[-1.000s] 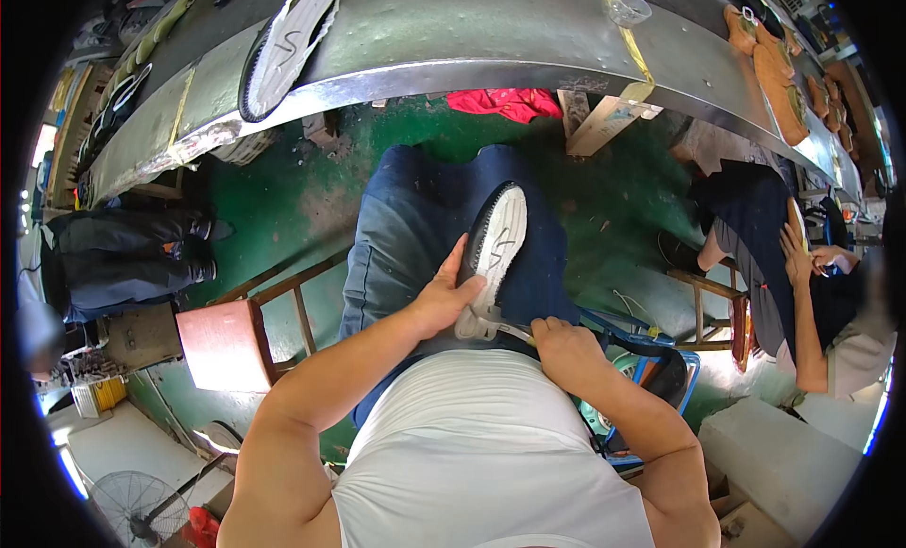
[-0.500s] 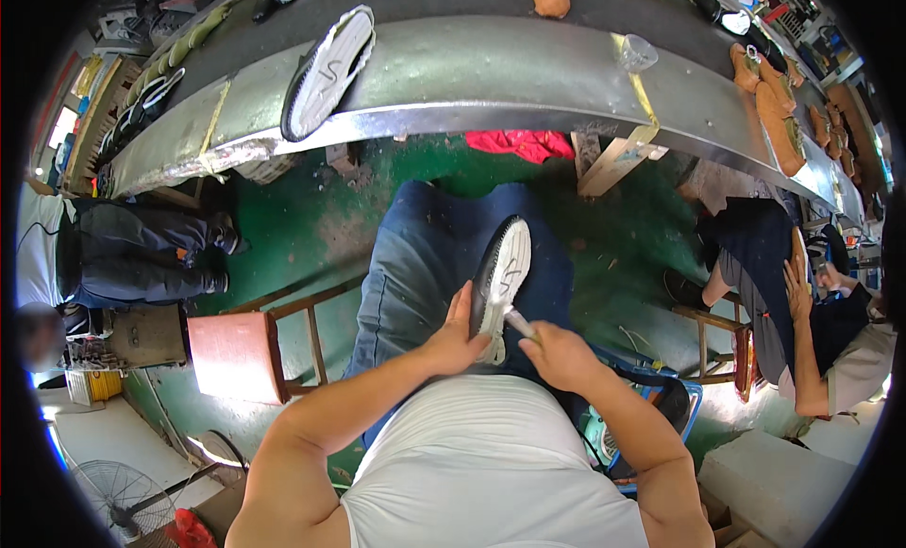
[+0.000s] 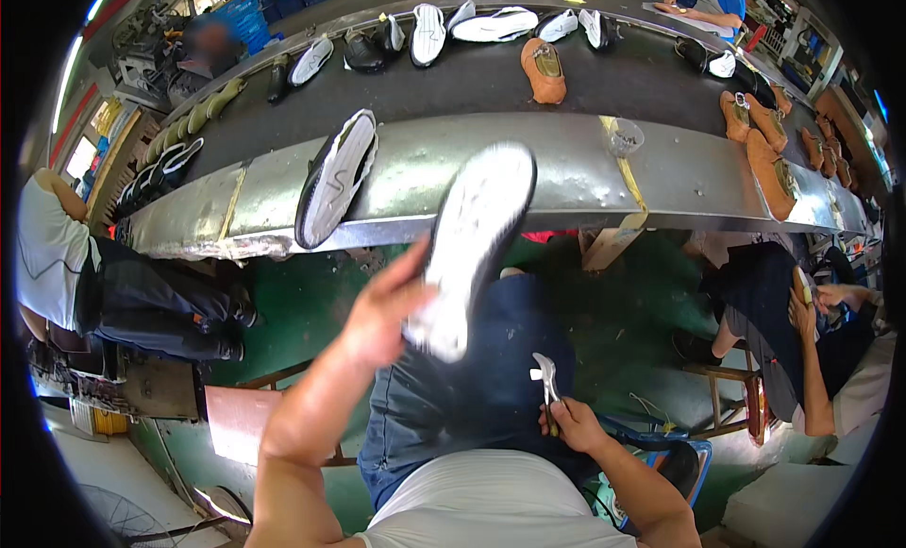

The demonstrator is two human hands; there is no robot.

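A black shoe upper with a white sole side (image 3: 472,246) is raised in front of me, slanting up and to the right, slightly blurred. My left hand (image 3: 382,307) grips its lower left side, fingers wrapped around its edge. Lower down, above my right thigh, my right hand (image 3: 571,423) is closed around the handles of metal pincers (image 3: 546,376), jaws pointing up. The pincers are apart from the shoe. Another black shoe with a white underside (image 3: 338,182) leans on the near metal edge of the bench (image 3: 425,199), left of the held one.
Several black-and-white shoes (image 3: 495,25) line the far side of the dark belt. One brown shoe (image 3: 545,73) stands nearer; more brown shoes (image 3: 771,177) lie right. A clear cup (image 3: 623,138) sits on the metal edge. People work at left and right; a reddish stool (image 3: 247,423) stands left.
My left hand has lifted the shoe from my lap up toward the bench. The pincers have come away from it, lower and right in my right hand. The view has tilted up.
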